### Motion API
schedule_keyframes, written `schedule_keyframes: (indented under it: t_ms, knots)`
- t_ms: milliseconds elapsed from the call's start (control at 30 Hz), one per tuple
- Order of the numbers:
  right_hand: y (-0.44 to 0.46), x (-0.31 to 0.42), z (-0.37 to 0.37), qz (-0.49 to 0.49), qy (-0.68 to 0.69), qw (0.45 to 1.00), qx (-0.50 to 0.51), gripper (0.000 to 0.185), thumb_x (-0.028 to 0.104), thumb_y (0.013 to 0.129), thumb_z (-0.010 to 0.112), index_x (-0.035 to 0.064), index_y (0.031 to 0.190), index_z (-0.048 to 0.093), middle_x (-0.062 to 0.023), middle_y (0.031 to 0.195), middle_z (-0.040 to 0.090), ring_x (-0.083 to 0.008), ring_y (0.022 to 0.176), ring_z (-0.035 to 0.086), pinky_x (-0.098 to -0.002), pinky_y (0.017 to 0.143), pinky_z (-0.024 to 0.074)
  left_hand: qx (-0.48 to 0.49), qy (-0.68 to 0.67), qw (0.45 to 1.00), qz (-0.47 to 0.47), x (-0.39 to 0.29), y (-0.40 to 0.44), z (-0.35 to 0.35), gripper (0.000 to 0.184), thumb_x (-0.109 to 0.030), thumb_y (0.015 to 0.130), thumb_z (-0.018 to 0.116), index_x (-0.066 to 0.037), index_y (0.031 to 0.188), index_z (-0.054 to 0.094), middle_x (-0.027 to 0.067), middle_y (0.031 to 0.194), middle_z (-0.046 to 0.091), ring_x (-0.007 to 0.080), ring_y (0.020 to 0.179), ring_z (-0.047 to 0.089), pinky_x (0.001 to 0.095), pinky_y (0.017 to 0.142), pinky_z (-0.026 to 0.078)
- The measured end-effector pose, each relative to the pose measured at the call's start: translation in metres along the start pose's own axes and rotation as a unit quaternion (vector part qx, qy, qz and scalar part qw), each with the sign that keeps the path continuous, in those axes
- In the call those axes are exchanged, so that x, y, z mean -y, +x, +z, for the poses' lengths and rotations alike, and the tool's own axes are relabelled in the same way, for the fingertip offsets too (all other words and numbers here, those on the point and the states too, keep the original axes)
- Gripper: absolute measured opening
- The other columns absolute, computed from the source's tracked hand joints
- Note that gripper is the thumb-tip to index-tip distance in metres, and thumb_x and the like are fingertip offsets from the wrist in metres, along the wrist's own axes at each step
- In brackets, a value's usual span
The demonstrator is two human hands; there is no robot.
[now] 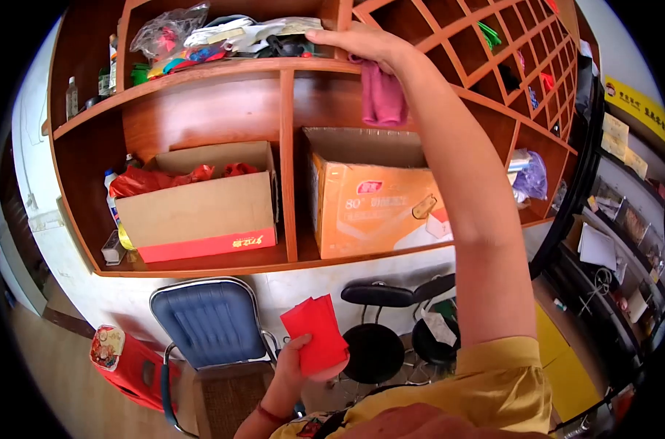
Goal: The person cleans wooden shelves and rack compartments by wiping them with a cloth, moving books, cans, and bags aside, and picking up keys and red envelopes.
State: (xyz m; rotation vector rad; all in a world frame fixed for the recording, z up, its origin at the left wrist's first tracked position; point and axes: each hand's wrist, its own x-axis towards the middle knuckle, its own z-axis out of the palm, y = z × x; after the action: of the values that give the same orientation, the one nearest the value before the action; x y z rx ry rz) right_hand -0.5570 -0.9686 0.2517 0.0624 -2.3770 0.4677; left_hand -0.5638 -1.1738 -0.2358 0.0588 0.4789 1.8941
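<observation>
My left hand (294, 360) is closed on a small fanned stack of red envelopes (314, 333), thumb on top, held low in front of my body. High up, my right hand (369, 45) reaches to the upper shelf. A pink cloth (383, 94) hangs down from it, apparently gripped by the lower fingers. One finger stretches out toward a pile of white papers and bags (263, 33) on that shelf. Whether the fingertip touches the pile, I cannot tell.
Below the upper shelf stand a brown carton (197, 208) with red bags in it and an orange carton (372, 208). A blue chair (206, 322), black stools (373, 353) and a red box (131, 369) stand underneath. Diamond lattice racks (486, 51) rise at right.
</observation>
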Motion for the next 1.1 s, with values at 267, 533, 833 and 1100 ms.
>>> schedule_keyframes:
  t_ms: [267,533,833,1100]
  knots:
    - [0.002,-0.016,0.012,0.048,-0.254,0.962,-0.09,0.077,0.066,0.068,0.057,-0.0037,0.1,0.063,-0.0231,0.108,0.06,-0.0337,0.103,0.057,-0.0389,0.088,0.0442,0.002,0.032,0.999,0.002,0.015,-0.018,0.005,0.038,-0.009,0.081,0.058,0.002,0.117,0.049,0.016,0.114,0.058,0.0318,0.103,0.057,0.0449,0.094,0.044]
    - [-0.031,-0.025,0.038,-0.101,-0.263,0.908,-0.309,0.046,0.044,0.079,0.062,-0.0007,0.089,0.058,-0.0217,0.087,0.062,-0.0354,0.089,0.058,-0.0423,0.082,0.0435,-0.01,0.034,0.999,0.038,0.0,-0.037,-0.007,0.045,-0.01,0.08,0.059,0.001,0.121,0.045,0.0168,0.116,0.056,0.0324,0.104,0.056,0.0467,0.093,0.044]
    - [-0.033,-0.036,0.046,-0.15,-0.33,0.859,-0.36,0.039,0.042,0.074,0.066,0.0041,0.085,0.063,-0.0114,0.084,0.058,-0.0273,0.087,0.053,-0.0381,0.08,0.042,-0.024,0.027,0.996,0.078,0.003,-0.041,0.049,0.046,-0.007,0.08,0.058,0.001,0.123,0.044,0.0175,0.116,0.056,0.0328,0.105,0.056,0.0473,0.092,0.045]
    - [-0.024,-0.048,-0.058,-0.179,-0.263,0.899,-0.301,0.029,0.029,0.08,0.061,0.0029,0.092,0.066,-0.0179,0.088,0.063,-0.0291,0.084,0.06,-0.0384,0.075,0.0484,-0.028,0.025,0.993,0.111,0.008,-0.027,0.046,0.048,-0.007,0.08,0.061,0.001,0.124,0.043,0.0173,0.117,0.055,0.0326,0.105,0.056,0.0463,0.092,0.046]
